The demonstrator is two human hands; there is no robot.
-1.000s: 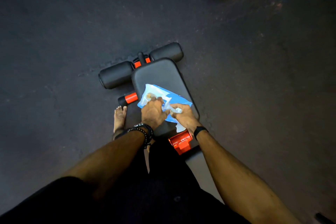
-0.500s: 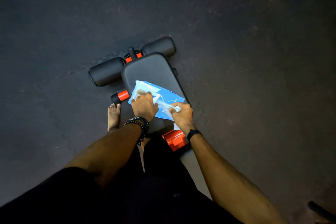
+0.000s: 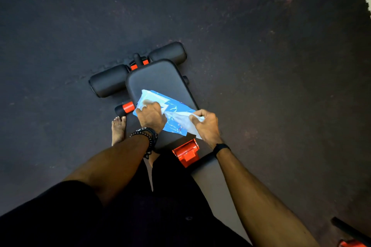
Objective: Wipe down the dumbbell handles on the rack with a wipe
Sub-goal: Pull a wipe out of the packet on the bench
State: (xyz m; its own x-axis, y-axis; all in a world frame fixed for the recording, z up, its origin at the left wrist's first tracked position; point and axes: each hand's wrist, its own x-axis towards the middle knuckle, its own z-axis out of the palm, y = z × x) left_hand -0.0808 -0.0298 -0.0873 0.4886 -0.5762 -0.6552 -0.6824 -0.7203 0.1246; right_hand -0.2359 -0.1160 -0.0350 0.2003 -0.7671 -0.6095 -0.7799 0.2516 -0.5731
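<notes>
Head view, looking down on a padded counter [image 3: 160, 78] that runs from the person's lap toward 12 o'clock. A blue wipe packet [image 3: 172, 112] lies across its middle. The left hand [image 3: 151, 115], at 9 o'clock of the packet, presses down on the packet's near-left end with curled fingers, pinning it flat against the pad. The right hand [image 3: 206, 124], at 3 o'clock of the packet, pinches a white wipe [image 3: 180, 121] between thumb and fingertips; its grip is closed tight on the sheet's free end.

Change from half a second before: the right hand has drawn away from the left toward 3 o'clock, and a longer span of wipe now stretches between the packet's opening and the pinch. One second before, the two hands sat nearly together with only a short twist of sheet showing. The left hand has kept its place on the packet throughout.

Judgement: the wipe is partly extracted. Its inner end seems still caught at the opening, though the exact point of attachment is hidden beneath the left hand. The task stands at its preparatory step. No dumbbell or rack is in view, so no handle has been wiped here. A further pull should free the sheet, provided the left hand holds the packet down; a second sheet may trail out with the first.

A bare foot [image 3: 118, 128] rests on the floor at 9 o'clock of the counter.
</notes>
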